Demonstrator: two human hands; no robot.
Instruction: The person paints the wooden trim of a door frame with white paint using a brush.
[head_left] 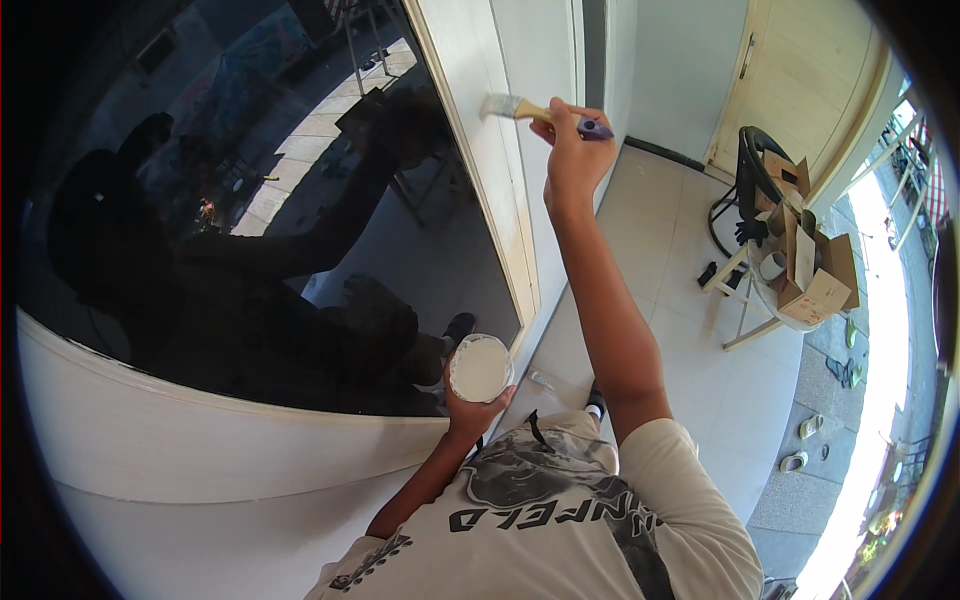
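Observation:
My right hand [578,150] is closed round the handle of a paintbrush [532,109], raised at the upper middle of the view. The brush has a pale wooden handle with a dark purple end, and its whitish bristles point left, at the white wall panel [478,72] beside the window frame. Whether the bristle tips touch the panel, I cannot tell. Low in the middle, my left hand [478,408] grips a round tub of white paint [480,369] from below and the side. The off-white paint inside shows from above, with smears along the rim.
A large dark window [300,300] with a cream frame [470,160] fills the left and mirrors me. To the right, a small wooden stool [745,300] bears cardboard boxes [815,275], with a black chair [752,170] behind. Several shoes [811,427] lie on the paving outside.

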